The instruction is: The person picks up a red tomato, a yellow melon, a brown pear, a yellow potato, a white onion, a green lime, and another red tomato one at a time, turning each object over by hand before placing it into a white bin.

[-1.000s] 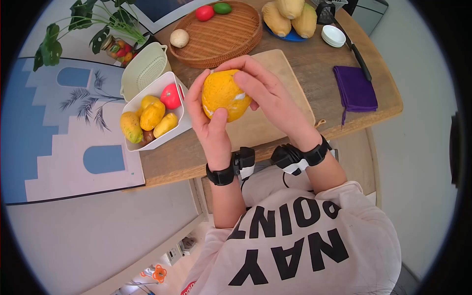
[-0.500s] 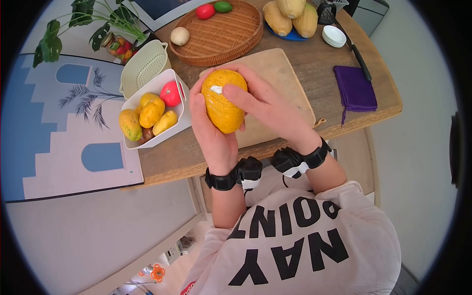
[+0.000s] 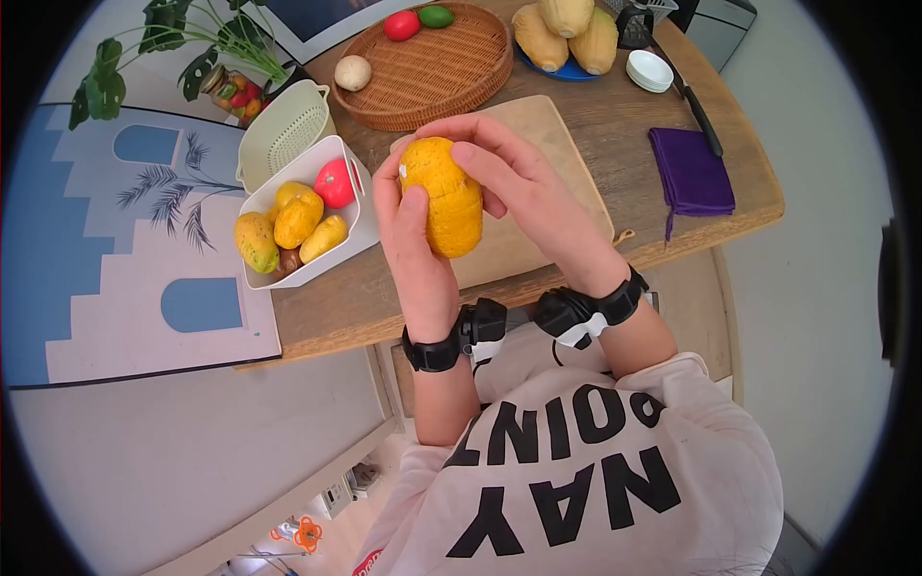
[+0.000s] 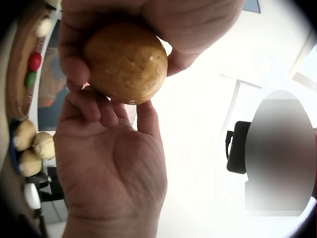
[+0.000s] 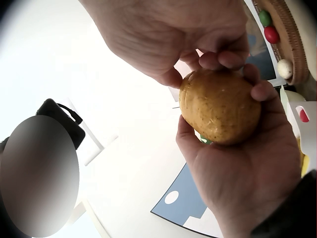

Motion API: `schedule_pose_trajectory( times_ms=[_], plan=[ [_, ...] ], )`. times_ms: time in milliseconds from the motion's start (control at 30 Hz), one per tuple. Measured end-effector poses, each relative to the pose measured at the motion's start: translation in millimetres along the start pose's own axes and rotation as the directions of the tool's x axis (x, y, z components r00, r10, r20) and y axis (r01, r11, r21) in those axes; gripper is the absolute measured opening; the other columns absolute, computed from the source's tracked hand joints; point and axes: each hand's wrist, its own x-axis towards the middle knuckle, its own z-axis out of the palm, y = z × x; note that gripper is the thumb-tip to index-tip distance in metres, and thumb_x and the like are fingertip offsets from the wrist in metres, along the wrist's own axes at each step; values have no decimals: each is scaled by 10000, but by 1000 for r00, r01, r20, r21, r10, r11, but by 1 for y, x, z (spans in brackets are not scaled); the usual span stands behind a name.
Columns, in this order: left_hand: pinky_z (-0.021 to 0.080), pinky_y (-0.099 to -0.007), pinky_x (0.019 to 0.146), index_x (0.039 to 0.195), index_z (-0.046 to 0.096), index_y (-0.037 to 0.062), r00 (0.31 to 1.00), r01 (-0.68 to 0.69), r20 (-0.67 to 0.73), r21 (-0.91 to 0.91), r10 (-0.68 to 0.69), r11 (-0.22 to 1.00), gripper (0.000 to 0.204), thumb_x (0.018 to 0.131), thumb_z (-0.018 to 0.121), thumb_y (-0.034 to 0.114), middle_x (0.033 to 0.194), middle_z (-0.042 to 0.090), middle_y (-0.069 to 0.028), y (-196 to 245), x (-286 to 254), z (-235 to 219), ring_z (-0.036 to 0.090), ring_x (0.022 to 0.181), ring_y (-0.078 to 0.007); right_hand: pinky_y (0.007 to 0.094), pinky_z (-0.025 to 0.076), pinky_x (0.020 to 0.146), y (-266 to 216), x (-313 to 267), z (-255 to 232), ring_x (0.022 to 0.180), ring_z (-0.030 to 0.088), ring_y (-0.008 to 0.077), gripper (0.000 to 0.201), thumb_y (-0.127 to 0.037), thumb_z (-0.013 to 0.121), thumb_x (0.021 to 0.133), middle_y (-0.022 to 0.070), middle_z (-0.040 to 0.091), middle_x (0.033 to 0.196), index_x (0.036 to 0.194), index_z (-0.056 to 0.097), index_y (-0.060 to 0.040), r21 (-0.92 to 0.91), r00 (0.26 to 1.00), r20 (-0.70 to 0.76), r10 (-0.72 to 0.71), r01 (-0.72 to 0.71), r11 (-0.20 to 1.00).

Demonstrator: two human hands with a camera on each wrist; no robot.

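Both hands hold a yellow, rough-skinned oblong fruit (image 3: 449,206) above the cutting board (image 3: 562,163). Its lower end points toward the person, and a small white patch (image 3: 403,171) shows at its upper left. My left hand (image 3: 420,264) grips it from the left, thumb lying along its near face. From the right, my right hand (image 3: 538,197) curves over the top, with its thumb on the upper right of the fruit. The left wrist view shows the smooth, shiny underside of the fruit (image 4: 126,64) between the fingers of both hands.
A white bin (image 3: 317,264) of yellow fruits and one red one stands left, beside a pale colander (image 3: 279,144). Behind are a wicker tray (image 3: 432,72) and a blue plate (image 3: 573,72) of large yellow produce. At right lie a knife (image 3: 706,125) and purple cloth (image 3: 691,173).
The fruit has been turned between the hands, its white patch moving from the front to the upper left. The left thumb has shifted onto the near face.
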Motion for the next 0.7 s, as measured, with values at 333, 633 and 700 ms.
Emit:
schedule_pose_trajectory(
  times_ms=[333,633,700],
  plan=[
    [463,-321,920,1328,414,80,993,104,63,-139,-96,985,544,905,546,395,1203,540,-86,1,-2,-14,552,1118,-191,203,442,602,2,-2,5,713,547,34,240,-225,583,975,-16,626,957,1162,590,-73,-154,997,64,-52,62,986],
    [458,-297,879,1297,406,59,951,-48,306,12,42,999,694,780,721,399,1146,537,-97,12,0,-29,560,1038,-179,161,338,475,-5,-6,-4,658,520,-21,170,-222,649,930,-14,660,1112,1048,627,-101,-233,990,81,113,-92,968],
    [460,-298,874,1292,409,60,952,-50,302,10,45,999,674,797,705,409,1136,537,-96,13,-2,-25,561,1040,-184,163,354,496,-3,-4,-6,689,532,-16,193,-222,650,931,-13,655,1110,1078,617,-102,-208,991,76,107,-89,974]
  ],
)
